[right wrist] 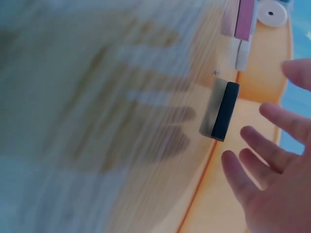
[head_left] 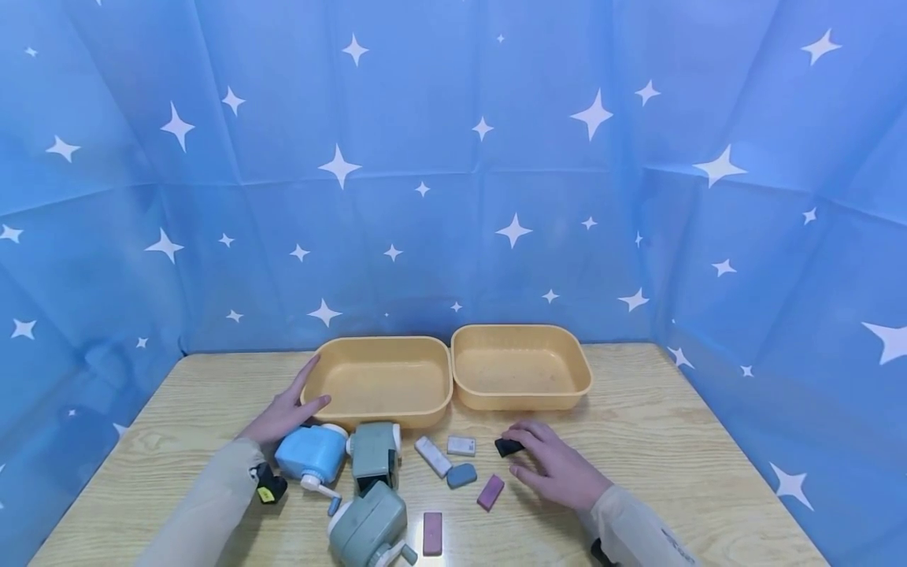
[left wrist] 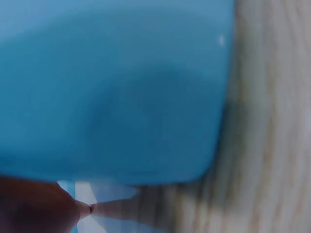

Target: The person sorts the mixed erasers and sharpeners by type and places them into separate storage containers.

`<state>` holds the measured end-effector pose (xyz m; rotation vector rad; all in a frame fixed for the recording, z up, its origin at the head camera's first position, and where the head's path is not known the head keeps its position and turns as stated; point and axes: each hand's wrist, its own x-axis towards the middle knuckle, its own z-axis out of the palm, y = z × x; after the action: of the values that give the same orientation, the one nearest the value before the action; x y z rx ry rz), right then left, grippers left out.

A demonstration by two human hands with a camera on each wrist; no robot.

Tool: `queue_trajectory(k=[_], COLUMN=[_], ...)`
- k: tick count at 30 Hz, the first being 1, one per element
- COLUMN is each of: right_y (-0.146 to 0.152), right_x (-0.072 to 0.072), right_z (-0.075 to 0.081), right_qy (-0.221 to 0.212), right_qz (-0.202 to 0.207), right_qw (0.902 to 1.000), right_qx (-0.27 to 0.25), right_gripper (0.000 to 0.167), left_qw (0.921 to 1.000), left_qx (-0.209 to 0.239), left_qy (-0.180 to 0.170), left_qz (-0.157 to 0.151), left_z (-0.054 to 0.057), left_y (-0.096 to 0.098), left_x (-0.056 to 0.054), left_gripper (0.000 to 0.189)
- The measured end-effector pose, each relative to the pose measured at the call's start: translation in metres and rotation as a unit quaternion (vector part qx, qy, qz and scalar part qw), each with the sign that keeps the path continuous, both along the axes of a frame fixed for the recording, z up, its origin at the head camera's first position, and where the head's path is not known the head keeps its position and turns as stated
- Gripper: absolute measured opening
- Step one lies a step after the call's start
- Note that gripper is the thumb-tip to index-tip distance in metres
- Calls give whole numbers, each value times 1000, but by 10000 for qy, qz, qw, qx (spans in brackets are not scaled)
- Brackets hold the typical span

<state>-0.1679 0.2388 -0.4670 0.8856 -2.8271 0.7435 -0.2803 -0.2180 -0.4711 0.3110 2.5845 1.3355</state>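
Note:
My left hand [head_left: 279, 413] rests at the left end of the left yellow tray [head_left: 379, 417], thumb and fingers spread along its rim. Just below that hand stands a blue crank pencil sharpener [head_left: 312, 455], whose blue side [left wrist: 116, 97] fills most of the left wrist view. My right hand [head_left: 556, 470] hovers over a black eraser [head_left: 508, 447] on the table. Seen from the right wrist, its fingers are spread and apart from the black eraser [right wrist: 225, 111]. A purple eraser [head_left: 490, 492] lies to the left of this hand.
Two grey-green sharpeners [head_left: 374, 453] stand beside the blue one. Two white erasers [head_left: 461, 446], a blue eraser [head_left: 462, 475] and another purple eraser [head_left: 432, 534] lie mid-table. A second yellow tray [head_left: 520, 400] adjoins the left tray. Behind hangs a blue starry curtain [head_left: 425, 236].

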Motion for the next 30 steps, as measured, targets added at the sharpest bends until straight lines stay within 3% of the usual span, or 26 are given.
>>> queue_trajectory(k=[6,14,16,19,23,26,30], right_y=[-3,-3,-3,-3,-3,-3,-4], right_x=[-8,-22,-25,-28,-31,-32,-31], right_z=[1,-3,-5,-5,-5,-4,-4], right_qy=[-12,130,90,-79,-394,-547,-724], right_qz=[103,317,351,303,154,116,107], right_qw=[9996,9987,9988,9992,9990,9984,9973], right_qx=[275,380,338,259,119,28,-62], right_gripper=[49,48,46,40,32,28,28], left_qw=[9995,9983,9988,9981,9872,9822,9812], left_qx=[223,288,184,-324,-1208,-1529,-1606], left_qy=[-213,-503,-391,131,797,851,816], left_qz=[22,-57,-230,-504,-667,-684,-695], left_z=[4,9,12,17,23,24,23], left_y=[2,1,0,-1,0,0,-1], left_x=[-4,-7,-8,-9,-11,-12,-13], left_gripper=[83,87,88,87,86,89,92])
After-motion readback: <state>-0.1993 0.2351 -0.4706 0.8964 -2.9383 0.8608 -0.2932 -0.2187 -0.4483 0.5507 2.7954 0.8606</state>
